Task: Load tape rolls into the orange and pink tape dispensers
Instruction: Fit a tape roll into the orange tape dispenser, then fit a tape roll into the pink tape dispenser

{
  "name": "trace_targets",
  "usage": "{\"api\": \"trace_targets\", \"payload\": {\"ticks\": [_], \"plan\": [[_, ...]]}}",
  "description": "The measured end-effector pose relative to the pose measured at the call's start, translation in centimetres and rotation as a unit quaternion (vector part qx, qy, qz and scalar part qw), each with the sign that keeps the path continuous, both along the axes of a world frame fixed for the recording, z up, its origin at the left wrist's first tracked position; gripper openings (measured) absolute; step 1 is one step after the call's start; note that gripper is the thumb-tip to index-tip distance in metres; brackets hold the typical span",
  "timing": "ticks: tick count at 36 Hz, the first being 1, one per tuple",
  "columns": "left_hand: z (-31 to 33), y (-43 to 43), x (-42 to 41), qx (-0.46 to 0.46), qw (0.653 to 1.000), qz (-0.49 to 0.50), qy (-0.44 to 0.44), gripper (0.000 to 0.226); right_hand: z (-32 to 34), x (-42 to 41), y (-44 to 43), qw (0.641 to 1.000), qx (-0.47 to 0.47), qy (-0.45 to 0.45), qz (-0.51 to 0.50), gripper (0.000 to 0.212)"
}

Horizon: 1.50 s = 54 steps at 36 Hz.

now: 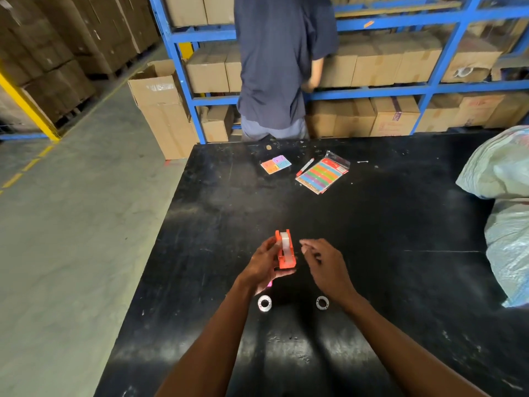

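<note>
My left hand (264, 263) grips the orange tape dispenser (286, 260) above the black table (400, 224). A clear tape roll (285, 243) sits inside the dispenser. My right hand (326, 266) hovers just right of it, fingers pinched together, blurred; whether a tape end is between them I cannot tell. Two clear tape rolls lie flat on the table below my hands, one on the left (264, 303) and one on the right (322, 302). A sliver of pink (269, 283), possibly the pink dispenser, peeks out under my left hand.
Coloured sticky notes (276, 164), a red pen (305, 166) and a packet of coloured strips (323, 174) lie farther back. Plastic sacks (503, 196) crowd the table's right side. A person (280, 67) stands at blue shelving (372, 90) filled with cartons.
</note>
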State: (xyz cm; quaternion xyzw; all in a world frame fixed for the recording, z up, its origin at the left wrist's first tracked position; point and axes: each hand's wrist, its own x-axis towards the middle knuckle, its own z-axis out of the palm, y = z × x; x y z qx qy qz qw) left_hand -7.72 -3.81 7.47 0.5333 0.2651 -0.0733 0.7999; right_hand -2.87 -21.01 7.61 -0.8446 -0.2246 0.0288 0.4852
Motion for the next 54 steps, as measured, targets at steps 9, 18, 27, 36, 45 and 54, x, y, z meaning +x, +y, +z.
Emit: {"api": "trace_targets", "payload": {"ticks": [9, 18, 27, 36, 45, 54], "plan": [[-1.3, -3.4, 1.9, 0.031, 0.999, -0.021, -0.004, 0.025, -1.4, 1.9, 0.5, 0.989, -0.078, 0.118, 0.053, 0.035], [-6.7, -3.7, 3.4, 0.121, 0.989, 0.005, 0.083, 0.029, -5.0, 3.0, 0.6, 0.976, -0.098, 0.193, 0.033, 0.035], [-9.8, -3.5, 5.8, 0.200, 0.969, 0.068, 0.130, 0.033, -9.9, 4.3, 1.5, 0.962, -0.077, 0.262, 0.018, 0.044], [-12.7, -3.3, 7.6, 0.262, 0.947, 0.091, 0.164, 0.022, -12.1, 5.1, 2.8, 0.953, -0.097, 0.286, -0.026, 0.040], [-13.4, -3.2, 7.7, 0.312, 0.934, 0.073, 0.160, 0.021, -12.9, 5.5, 2.8, 0.952, -0.120, 0.281, -0.035, 0.043], [-14.0, -2.8, 7.7, 0.315, 0.934, 0.032, 0.163, 0.020, -13.9, 5.7, 2.7, 0.948, -0.120, 0.293, -0.042, 0.036]]}}
